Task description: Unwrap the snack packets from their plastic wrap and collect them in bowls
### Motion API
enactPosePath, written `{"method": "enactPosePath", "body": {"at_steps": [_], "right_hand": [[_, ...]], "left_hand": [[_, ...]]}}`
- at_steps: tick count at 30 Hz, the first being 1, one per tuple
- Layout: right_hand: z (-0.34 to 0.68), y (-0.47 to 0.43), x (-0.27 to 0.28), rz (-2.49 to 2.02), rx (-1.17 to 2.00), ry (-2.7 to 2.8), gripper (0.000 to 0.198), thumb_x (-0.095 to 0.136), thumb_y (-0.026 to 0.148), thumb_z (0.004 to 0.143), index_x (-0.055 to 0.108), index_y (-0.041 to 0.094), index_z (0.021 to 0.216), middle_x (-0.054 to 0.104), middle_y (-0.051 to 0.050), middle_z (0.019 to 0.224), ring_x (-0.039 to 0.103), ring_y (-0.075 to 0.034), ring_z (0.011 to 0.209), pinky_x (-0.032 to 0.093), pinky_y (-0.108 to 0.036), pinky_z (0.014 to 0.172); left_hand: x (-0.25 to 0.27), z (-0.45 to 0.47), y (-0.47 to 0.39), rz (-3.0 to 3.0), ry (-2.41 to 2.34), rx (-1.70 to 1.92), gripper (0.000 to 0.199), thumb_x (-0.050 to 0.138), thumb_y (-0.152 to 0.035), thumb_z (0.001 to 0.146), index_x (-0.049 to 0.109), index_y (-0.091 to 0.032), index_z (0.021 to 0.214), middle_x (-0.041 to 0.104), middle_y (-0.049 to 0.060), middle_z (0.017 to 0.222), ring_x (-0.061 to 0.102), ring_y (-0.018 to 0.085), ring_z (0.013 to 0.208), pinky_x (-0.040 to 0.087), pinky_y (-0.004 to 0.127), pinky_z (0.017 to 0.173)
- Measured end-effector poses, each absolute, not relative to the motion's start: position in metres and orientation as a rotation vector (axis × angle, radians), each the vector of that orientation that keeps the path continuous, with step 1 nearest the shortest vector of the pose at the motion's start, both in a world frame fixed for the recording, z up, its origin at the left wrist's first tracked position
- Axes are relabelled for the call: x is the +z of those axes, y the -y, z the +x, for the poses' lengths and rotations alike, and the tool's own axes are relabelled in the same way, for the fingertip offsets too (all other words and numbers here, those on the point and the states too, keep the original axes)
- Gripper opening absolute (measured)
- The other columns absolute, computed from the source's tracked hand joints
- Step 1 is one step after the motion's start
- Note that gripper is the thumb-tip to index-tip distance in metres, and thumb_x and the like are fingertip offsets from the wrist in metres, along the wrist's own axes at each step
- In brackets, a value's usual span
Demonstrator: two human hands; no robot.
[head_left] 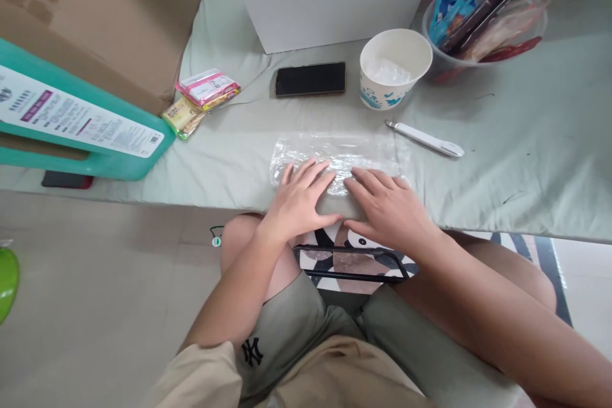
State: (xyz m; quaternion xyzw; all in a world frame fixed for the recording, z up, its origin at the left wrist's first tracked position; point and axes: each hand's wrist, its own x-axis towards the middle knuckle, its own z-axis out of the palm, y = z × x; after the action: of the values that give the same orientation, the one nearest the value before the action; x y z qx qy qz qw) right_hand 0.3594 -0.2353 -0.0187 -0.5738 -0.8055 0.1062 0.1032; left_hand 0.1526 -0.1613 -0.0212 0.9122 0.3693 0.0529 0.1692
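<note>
Clear plastic wrap (345, 154), crinkled, under the fingertips of left hand (299, 203) and right hand (389, 207); fingers spread, gripping nothing. White-handled tool (425, 139) just beyond right fingers.

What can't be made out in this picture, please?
Head view, hidden: parts of crinkled clear plastic film, under bare left hand and bare right hand.
Head view, cut off by left edge: bright green rounded object.
Head view, too small: fine print on white rectangular label.
</note>
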Motion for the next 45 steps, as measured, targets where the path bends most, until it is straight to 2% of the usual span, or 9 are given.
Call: {"method": "enactPosePath", "body": {"at_steps": [5,11,18,22,24,27,31,40,45], "right_hand": [[0.367,0.251,-0.002,-1.636,0.672,2.117,0.049,0.055,0.037,0.094,0.051,0.016,0.139,0.066,-0.021,0.132,0.065,-0.038,0.116,0.058,-0.054,0.088],[0.391,0.247,0.017,-1.525,1.439,1.603,0.048,0.052,0.042,0.096,0.049,0.022,0.14,0.075,-0.013,0.116,0.072,-0.021,0.065,0.058,-0.035,0.053],[0.442,0.226,-0.008,-1.573,0.551,1.892,0.044,0.057,0.022,0.086,0.061,0.025,0.129,0.065,-0.013,0.135,0.063,-0.034,0.125,0.051,-0.058,0.104],[0.427,0.224,-0.02,-1.339,0.563,2.118,0.051,0.067,0.035,0.087,0.059,0.027,0.137,0.039,-0.013,0.162,0.035,-0.037,0.151,0.036,-0.063,0.117],[0.413,0.224,-0.018,-1.214,0.62,2.104,0.033,0.065,0.04,0.091,0.068,0.027,0.12,0.047,-0.011,0.157,0.032,-0.034,0.153,0.033,-0.061,0.119],[0.4,0.222,-0.012,-1.135,0.78,1.99,0.019,0.06,0.043,0.094,0.071,0.027,0.089,0.075,-0.007,0.116,0.054,-0.03,0.139,0.036,-0.058,0.118],[0.398,0.218,-0.01,-1.229,0.937,1.849,0.022,0.059,0.042,0.093,0.069,0.027,0.081,0.076,-0.002,0.081,0.074,-0.026,0.102,0.043,-0.054,0.112],[0.382,0.215,-0.015,-1.533,0.764,1.685,0.025,0.054,0.036,0.092,0.061,0.025,0.071,0.071,-0.003,0.071,0.069,-0.023,0.076,0.053,-0.043,0.081],[0.377,0.205,-0.023,-1.711,0.768,1.556,0.019,0.055,0.034,0.09,0.063,0.024,0.104,0.061,0.004,0.056,0.059,-0.019,0.055,0.051,-0.041,0.077]], "left_hand": [[-0.022,0.148,0.182,2.683,-0.909,0.152,0.067,0.073,-0.045,0.084,0.053,-0.026,0.145,0.049,0.011,0.158,0.037,0.037,0.151,0.009,0.065,0.128],[-0.041,0.175,0.21,2.771,-0.846,0.518,0.034,0.054,-0.027,0.097,0.065,-0.022,0.128,0.071,0.01,0.134,0.06,0.026,0.134,0.029,0.05,0.125],[-0.039,0.167,0.19,2.322,-0.611,0.814,0.032,0.044,-0.035,0.101,0.074,-0.024,0.101,0.08,0.006,0.111,0.073,0.021,0.114,0.044,0.047,0.116],[-0.03,0.162,0.185,1.949,-0.676,0.787,0.034,0.048,-0.045,0.1,0.075,-0.024,0.097,0.08,0.008,0.109,0.074,0.024,0.112,0.046,0.05,0.115],[-0.027,0.161,0.184,1.884,-0.7,0.788,0.03,0.051,-0.041,0.099,0.075,-0.025,0.095,0.081,0.008,0.108,0.074,0.023,0.111,0.047,0.049,0.114],[-0.026,0.155,0.184,1.955,-0.714,0.791,0.025,0.055,-0.035,0.096,0.076,-0.024,0.088,0.081,0.008,0.104,0.075,0.024,0.11,0.047,0.049,0.114],[-0.029,0.143,0.185,2.075,-0.706,0.803,0.019,0.058,-0.029,0.088,0.074,-0.023,0.08,0.082,0.008,0.093,0.076,0.025,0.102,0.055,0.048,0.101],[-0.018,0.15,0.191,1.971,-0.984,0.912,0.031,0.052,-0.028,0.095,0.067,-0.021,0.07,0.077,0.006,0.085,0.071,0.017,0.079,0.057,0.033,0.072],[-0.023,0.151,0.184,2.009,-1.39,0.874,0.038,0.055,-0.027,0.091,0.048,-0.021,0.053,0.065,0.004,0.07,0.061,0.017,0.073,0.051,0.032,0.069]]}}
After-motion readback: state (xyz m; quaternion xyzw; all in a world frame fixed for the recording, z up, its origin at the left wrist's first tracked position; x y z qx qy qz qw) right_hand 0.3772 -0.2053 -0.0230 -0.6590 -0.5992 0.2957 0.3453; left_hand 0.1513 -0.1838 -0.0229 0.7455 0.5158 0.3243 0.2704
